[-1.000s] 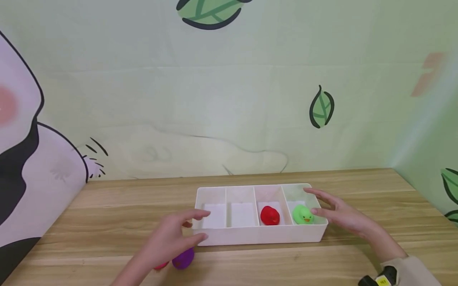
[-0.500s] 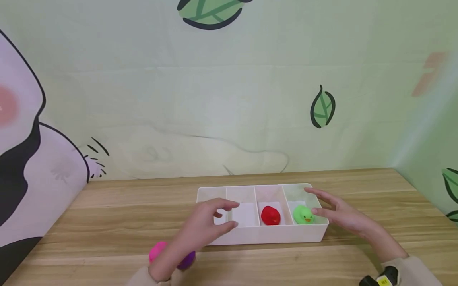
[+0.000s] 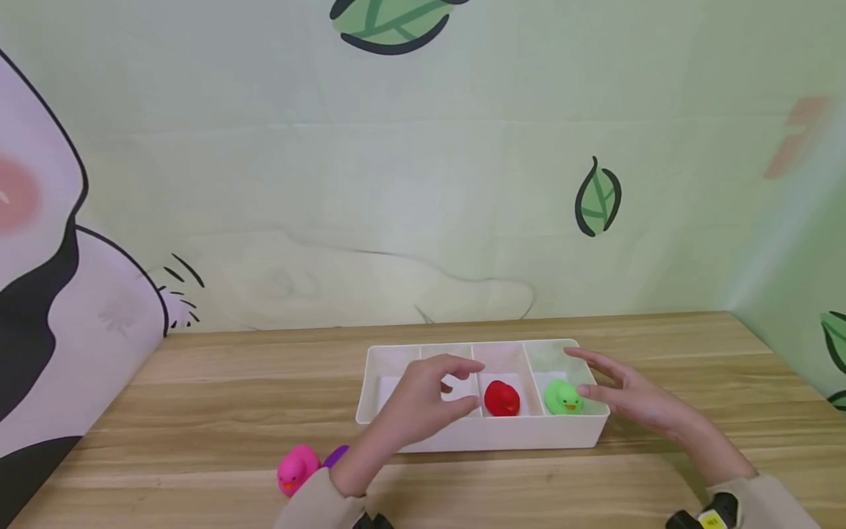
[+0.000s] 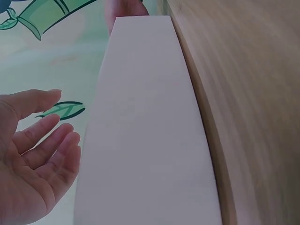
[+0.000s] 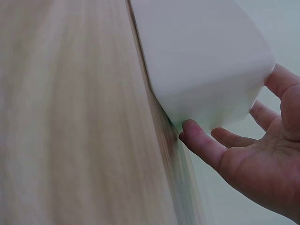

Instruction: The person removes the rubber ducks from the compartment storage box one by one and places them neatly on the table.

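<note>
A white four-section box (image 3: pixel 515 433) stands on the wooden table. My left hand (image 3: pixel 429 400) hovers over its left half, thumb and fingers loosely curved apart with nothing between them; the left wrist view shows the same hand (image 4: pixel 40 164) beside the box's long wall. At the box's right end rests my right hand (image 3: pixel 637 397), fingers spread, thumb at the rim. In the right wrist view its fingertips (image 5: pixel 199 138) touch the end wall. A green rubber duck (image 3: pixel 563 397) sits in the rightmost section. One section left of it lies a red rounded toy (image 3: pixel 502 399).
On the table (image 3: pixel 198 441) at front left sits a pink rubber duck (image 3: pixel 299 468). Against it is a purple toy (image 3: pixel 335 455), mostly hidden behind my left forearm. A printed backdrop (image 3: pixel 423 184) with leaves rises behind the table's far edge.
My left hand has moved right, from the box's left end to over its second section. The pink duck has come into fuller view, the purple toy is more covered. The right hand stays put.
</note>
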The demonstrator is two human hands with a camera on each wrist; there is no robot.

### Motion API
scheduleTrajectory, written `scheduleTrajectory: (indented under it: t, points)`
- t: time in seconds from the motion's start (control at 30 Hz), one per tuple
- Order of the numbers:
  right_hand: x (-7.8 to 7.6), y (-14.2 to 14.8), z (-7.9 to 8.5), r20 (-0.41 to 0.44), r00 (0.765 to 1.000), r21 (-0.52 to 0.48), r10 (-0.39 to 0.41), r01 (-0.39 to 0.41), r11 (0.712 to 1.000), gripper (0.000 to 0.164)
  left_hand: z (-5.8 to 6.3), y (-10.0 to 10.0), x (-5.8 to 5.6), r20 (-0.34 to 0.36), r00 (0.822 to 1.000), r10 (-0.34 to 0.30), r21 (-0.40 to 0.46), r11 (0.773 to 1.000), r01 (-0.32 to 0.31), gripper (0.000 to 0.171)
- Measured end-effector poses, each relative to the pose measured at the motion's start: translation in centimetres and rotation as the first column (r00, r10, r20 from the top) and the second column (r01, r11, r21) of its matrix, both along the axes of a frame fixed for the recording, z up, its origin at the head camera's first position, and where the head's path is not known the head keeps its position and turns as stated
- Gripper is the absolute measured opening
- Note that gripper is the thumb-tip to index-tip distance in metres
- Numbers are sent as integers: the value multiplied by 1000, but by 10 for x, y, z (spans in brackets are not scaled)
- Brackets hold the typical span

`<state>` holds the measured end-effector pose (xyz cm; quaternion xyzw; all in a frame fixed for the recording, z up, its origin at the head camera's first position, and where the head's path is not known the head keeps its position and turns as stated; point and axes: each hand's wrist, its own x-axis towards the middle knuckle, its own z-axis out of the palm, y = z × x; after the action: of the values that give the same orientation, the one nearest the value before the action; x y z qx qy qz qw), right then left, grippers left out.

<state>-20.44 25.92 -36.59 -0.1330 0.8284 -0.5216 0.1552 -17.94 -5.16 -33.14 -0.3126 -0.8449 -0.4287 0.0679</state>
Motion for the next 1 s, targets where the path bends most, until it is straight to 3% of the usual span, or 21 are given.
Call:
scheduleTrajectory:
  t: [0.4, 0.67, 1.0]
  points:
    - [-1, 1, 0, 1, 1000, 28, -15, 15, 1000, 65, -11, 32, -14, 126, 992, -4, -47, 999, 10, 35]
    - [-1, 1, 0, -16, 1000, 19, -11, 11, 1000, 64, -14, 46, -20, 152, 988, 33, -140, 990, -11, 36]
    - [-1, 1, 0, -17, 1000, 17, -4, 4, 1000, 64, -17, 60, -28, 114, 989, 95, -306, 950, -56, 37]
